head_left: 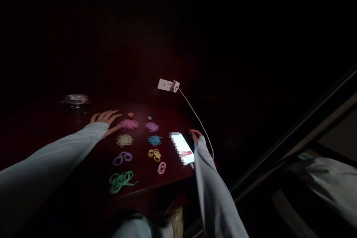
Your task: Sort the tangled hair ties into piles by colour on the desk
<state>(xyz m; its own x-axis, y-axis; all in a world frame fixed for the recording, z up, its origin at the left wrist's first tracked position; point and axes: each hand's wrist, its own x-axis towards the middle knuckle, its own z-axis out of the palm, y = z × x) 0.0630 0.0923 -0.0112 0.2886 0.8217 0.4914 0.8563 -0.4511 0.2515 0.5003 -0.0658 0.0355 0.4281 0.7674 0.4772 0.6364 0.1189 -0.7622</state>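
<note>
My left hand (pixel 107 119) lies over the dark red table with fingers spread, its thumb beside a pile of pink bands (pixel 129 124). My right hand (pixel 196 136) is at the right of a lit phone (pixel 182 148), fingers partly stretched, nothing visible in them. Between the hands are piles of lilac bands (pixel 152 126), cream bands (pixel 125 140) and blue bands (pixel 154 140). Closer to me lie purple hair ties (pixel 122 158), yellow hair ties (pixel 154 154), pink hair ties (pixel 161 168) and green coiled bands (pixel 121 181).
A round clear-lidded container (pixel 76 99) stands at the back left. A small orange item (pixel 130 115) and a small grey item (pixel 149 118) sit behind the piles. A white cable (pixel 196 115) runs from the wall socket (pixel 166 84) past my right hand. The surroundings are very dark.
</note>
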